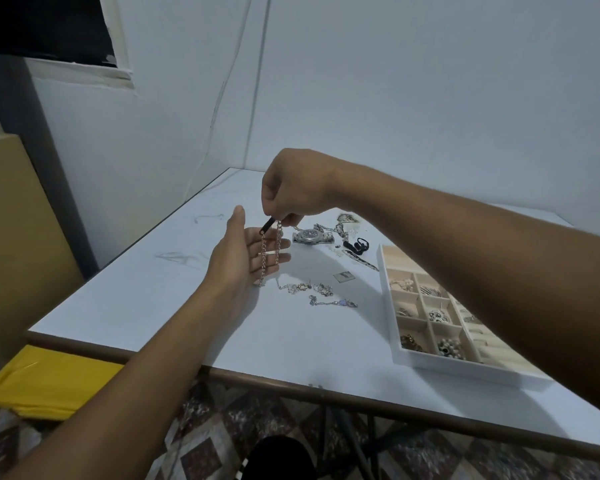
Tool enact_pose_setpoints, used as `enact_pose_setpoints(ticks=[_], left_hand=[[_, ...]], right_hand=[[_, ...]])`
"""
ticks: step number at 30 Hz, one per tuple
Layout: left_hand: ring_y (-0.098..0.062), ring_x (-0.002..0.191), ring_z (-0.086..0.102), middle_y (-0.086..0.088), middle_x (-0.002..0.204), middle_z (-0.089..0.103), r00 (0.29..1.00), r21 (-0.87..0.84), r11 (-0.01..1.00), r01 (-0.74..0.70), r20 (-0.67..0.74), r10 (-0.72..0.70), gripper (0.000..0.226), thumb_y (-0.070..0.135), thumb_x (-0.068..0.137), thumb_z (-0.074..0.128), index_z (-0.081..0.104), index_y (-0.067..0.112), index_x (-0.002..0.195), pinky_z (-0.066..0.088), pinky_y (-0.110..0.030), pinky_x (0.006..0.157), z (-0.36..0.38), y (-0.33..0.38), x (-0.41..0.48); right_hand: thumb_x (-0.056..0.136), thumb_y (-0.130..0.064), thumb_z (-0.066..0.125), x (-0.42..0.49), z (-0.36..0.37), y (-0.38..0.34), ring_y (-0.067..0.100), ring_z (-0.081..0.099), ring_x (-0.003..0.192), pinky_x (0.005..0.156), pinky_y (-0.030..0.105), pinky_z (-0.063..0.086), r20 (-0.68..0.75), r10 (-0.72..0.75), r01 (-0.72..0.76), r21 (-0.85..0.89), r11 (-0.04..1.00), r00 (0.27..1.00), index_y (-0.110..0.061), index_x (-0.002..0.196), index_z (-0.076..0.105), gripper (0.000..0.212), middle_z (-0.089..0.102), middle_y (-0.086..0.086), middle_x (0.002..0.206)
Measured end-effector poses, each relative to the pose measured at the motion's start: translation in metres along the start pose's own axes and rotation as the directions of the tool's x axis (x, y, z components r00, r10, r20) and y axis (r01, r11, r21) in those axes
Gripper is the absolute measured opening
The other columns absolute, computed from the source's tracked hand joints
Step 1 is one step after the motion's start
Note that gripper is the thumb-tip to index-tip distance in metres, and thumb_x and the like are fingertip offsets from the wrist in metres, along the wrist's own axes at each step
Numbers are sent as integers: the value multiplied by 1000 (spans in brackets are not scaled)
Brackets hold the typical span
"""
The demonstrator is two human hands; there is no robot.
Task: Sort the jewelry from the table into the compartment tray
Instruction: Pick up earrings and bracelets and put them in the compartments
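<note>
1. Above the middle of the counter [187,306], the right hand [293,188] pinches the top of a link chain [278,251] between the thumb and curled fingers [274,211]; a small black piece [268,226] sticks out at the pinch
2. The chain hangs doubled, two strands side by side, so its long axis runs straight up and down from the pinch, with its low end close over the counter (whether it touches the surface I cannot tell)
3. The left hand [243,258] is open and holds nothing, its palm turned to the right and its fingers [274,259] straight; it stands just left of and behind the strands, and I cannot tell whether they rest against it
4. What the coming move turns on, as I judge it: the compartment tray [387,299] lies to the right of the chain and nearer to the person, well apart from the hanging strands. The right hand already has the chain, so it would carry it rightward and nearer
5. A watch [310,236] and some thin chains [302,288] lie on the counter between the hanging chain and the tray, so the dangling low end could drag through them unless it is lifted or gathered into the left palm first
</note>
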State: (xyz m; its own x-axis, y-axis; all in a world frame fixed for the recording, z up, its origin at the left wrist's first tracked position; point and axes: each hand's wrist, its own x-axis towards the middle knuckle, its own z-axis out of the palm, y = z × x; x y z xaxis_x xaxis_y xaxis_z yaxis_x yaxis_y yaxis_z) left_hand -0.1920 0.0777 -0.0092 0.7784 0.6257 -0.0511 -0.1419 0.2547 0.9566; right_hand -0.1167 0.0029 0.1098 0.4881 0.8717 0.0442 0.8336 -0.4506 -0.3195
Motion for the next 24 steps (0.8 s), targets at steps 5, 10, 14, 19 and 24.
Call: enact_pose_setpoints(ticks=[5,10,14,19,24], left_hand=[[-31,85,70,-13,91,74,998,3,1000,23,53,-24,69,59,97,24,66,4,100,48,-41,92,5,-2,-3],[-30,87,70,-13,95,74,996,-1,999,43,75,-43,72,61,97,23,66,3,107,49,-44,94,12,-2,-10],[-30,91,70,-11,95,75,993,-26,997,74,89,-71,72,62,96,24,65,5,108,49,-44,93,15,-4,-14],[-29,91,70,-11,97,74,987,-103,987,127,115,-114,70,62,96,26,67,6,104,51,-43,88,18,-4,-15],[-27,84,69,-10,90,73,967,-240,947,213,193,-168,65,60,96,28,64,6,102,52,-41,85,22,-2,-14]], right_hand=[[80,-4,54,-3,-10,-1,14,72,66,55,14,50,-24,2,-2,-6,1000,1000,-8,80,70,17,74,8,75],[80,-5,55,-4,-19,-1,16,73,69,52,12,48,-57,-5,4,-7,1000,998,-6,82,70,16,74,10,77],[79,-4,55,-5,-27,-1,15,71,67,49,10,47,-87,-7,6,-12,1000,996,-7,80,69,14,73,9,77],[78,-5,57,-6,-35,0,12,69,63,53,13,49,-118,-6,5,-2,1000,993,-8,79,69,13,72,8,76],[76,-6,57,-11,-38,6,12,68,62,57,18,51,-161,-9,8,-10,1000,987,-9,76,68,12,71,6,72]])
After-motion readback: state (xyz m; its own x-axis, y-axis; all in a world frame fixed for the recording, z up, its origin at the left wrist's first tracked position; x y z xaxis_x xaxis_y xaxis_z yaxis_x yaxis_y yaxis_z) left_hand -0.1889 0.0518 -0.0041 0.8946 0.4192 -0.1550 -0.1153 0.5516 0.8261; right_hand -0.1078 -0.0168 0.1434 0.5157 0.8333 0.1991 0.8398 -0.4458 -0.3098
